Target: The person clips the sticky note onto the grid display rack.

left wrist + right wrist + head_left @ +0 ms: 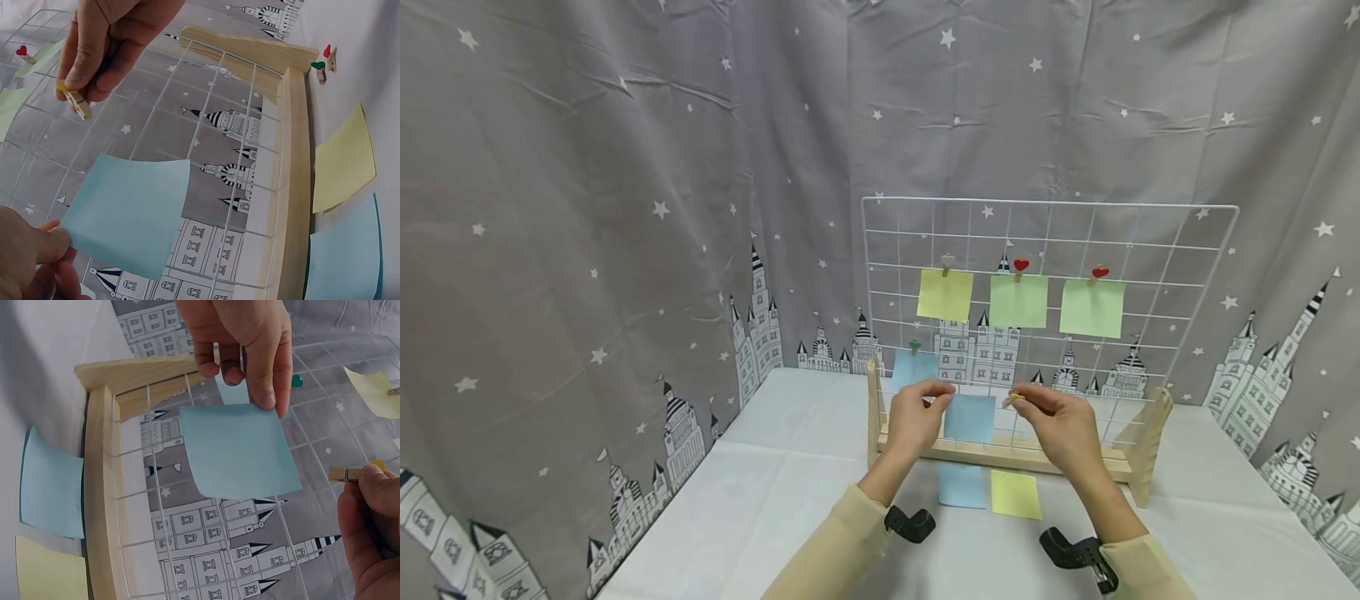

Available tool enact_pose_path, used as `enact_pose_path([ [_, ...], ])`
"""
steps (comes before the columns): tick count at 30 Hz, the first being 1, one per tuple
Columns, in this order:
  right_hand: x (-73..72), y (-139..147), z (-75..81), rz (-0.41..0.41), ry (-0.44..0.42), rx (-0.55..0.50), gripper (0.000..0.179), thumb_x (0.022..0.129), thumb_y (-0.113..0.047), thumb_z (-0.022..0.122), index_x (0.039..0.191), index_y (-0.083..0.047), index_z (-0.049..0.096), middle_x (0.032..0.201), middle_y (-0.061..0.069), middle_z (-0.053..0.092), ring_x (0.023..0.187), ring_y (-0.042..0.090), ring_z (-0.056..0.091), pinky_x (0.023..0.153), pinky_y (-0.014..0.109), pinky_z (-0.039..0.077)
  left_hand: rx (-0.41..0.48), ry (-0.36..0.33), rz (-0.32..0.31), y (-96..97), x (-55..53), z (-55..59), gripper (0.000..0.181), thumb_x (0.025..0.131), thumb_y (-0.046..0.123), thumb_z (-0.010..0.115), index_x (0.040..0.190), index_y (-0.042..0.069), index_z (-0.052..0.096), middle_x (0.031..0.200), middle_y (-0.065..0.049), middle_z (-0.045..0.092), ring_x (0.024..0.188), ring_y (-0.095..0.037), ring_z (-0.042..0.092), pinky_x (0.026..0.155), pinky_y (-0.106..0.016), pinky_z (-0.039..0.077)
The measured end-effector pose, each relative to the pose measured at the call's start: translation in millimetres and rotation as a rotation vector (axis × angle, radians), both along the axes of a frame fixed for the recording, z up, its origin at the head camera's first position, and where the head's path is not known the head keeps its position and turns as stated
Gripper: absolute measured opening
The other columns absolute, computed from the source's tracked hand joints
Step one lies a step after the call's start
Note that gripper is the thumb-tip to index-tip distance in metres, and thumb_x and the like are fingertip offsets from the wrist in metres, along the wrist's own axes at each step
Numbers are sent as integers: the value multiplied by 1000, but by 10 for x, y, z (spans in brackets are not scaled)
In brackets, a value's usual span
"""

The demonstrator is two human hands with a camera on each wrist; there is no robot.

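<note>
— Left hand [917,418] and right hand [1064,427]: how are they held?

— Nearly closed, each one, with thumb and fingertips brought together. By the left, a pale blue note [969,419] is pinched at its upper left corner. By the right, a small wooden clip with a yellow top [1011,399] is gripped just to the right of that paper; the two are separated by a narrow gap.

— And where is the pale blue note placed?

— It is held upright before the lower part of a white wire grid [1051,202], which is set in a wooden stand [977,452] on a white table [775,500]. Whether the wires are touched by the paper cannot be told.

— What is hung on the grid?

— Higher up, from left to right, a yellow note [945,297] is held by a pale clip [947,262], then two green notes [1018,302] [1092,308] by red heart clips [1021,266] [1100,272]. Lower, at the left, a clipped blue note [913,367] is partly covered by the left hand.

— And nearer?

— On the table, before the stand, a loose blue note [962,487] is laid, with a yellow sheet [1016,495] to its right. Near the stand's right end, a red-topped clip [331,61] and a green-topped clip [320,74] are seen.
</note>
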State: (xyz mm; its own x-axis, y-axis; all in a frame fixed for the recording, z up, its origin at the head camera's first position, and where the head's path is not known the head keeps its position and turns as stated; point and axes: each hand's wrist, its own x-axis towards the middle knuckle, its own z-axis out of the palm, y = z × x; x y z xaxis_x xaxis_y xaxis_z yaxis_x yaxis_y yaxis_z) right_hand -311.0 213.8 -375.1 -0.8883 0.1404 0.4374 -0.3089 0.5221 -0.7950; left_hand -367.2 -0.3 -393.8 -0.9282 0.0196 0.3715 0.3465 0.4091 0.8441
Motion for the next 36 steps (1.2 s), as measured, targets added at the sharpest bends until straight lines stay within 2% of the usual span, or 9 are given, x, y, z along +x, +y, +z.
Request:
enact_pose_path([
  [4, -18, -25, 43, -9, 21, 1, 24, 98, -16, 71, 120, -8, 77, 112, 12, 78, 90, -10, 66, 77, 11, 53, 4, 27, 4, 26, -13, 44, 13, 98, 20, 70, 105, 21, 81, 105, 6, 78, 70, -8, 57, 58, -25, 46],
  [10, -62, -65, 90, 13, 29, -54, 24, 97, -13, 73, 118, -4, 76, 112, 17, 78, 88, -8, 68, 76, 12, 54, 7, 52, 15, 79, -39, 92, 13, 98, 18, 70, 104, 22, 81, 103, 5, 78, 71, -6, 57, 62, -23, 47],
  [13, -86, -81, 111, 21, 21, -64, 24, 97, -14, 72, 120, -5, 76, 114, 16, 77, 87, -10, 67, 76, 13, 55, 17, 61, 16, 109, -62, 108, 13, 98, 17, 70, 104, 21, 81, 102, 4, 79, 66, -6, 56, 57, -23, 45],
  [19, -143, -125, 181, 12, 52, -87, 24, 97, -14, 73, 119, -7, 77, 113, 15, 78, 87, -4, 71, 75, 14, 56, 63, 80, 3, 157, -105, 142, 15, 99, 16, 68, 107, 19, 80, 103, 1, 79, 56, -8, 52, 47, -23, 40],
  [29, -207, -229, 174, 24, 74, -125, 21, 95, -9, 74, 115, -3, 78, 109, 17, 78, 86, 4, 74, 73, 14, 55, 57, 104, 59, 177, -126, 137, 11, 97, 16, 71, 104, 20, 79, 99, 4, 78, 66, -6, 59, 55, -24, 46],
  [36, -261, -278, 215, -20, 85, -102, 16, 95, -11, 75, 109, -6, 80, 103, 14, 80, 84, 13, 75, 70, 16, 54, 47, 102, 77, 211, -155, 186, 9, 97, 19, 72, 102, 20, 80, 97, 3, 78, 62, -7, 56, 52, -24, 42],
])
